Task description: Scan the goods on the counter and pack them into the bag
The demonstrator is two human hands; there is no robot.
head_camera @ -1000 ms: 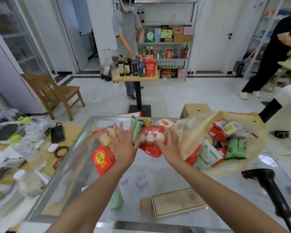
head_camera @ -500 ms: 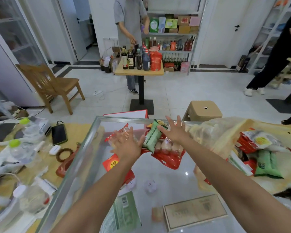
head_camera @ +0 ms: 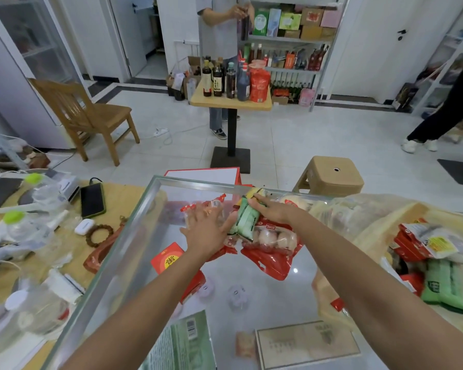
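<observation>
Over on the left, a cluttered side table carries a dark phone [head_camera: 92, 200], a white earbud case [head_camera: 84, 226] and a ring of brown beads [head_camera: 99, 235]. Beside it stands the glass counter [head_camera: 273, 295], and both bare arms reach out across it.

The left hand [head_camera: 206, 231] is flat with its fingers spread, palm down on a clear packet with red ends [head_camera: 211, 205] at the far side of the counter, gripping nothing. Its thumb just meets the edge of a green snack packet [head_camera: 245, 222] standing tilted between the two hands. A red packet with a yellow disc [head_camera: 169, 259] lies below that wrist.

The right hand [head_camera: 275, 209] has its fingers stretched forward over the top of the green packet, uncurled, resting there rather than clasping it. Under that hand and forearm lies a red bag of pale round balls [head_camera: 273, 241].

Farthest right, the translucent yellowish plastic bag [head_camera: 358, 217] sags open on the counter, with red packets [head_camera: 409, 244] and green packets [head_camera: 449, 287] already inside.
</observation>
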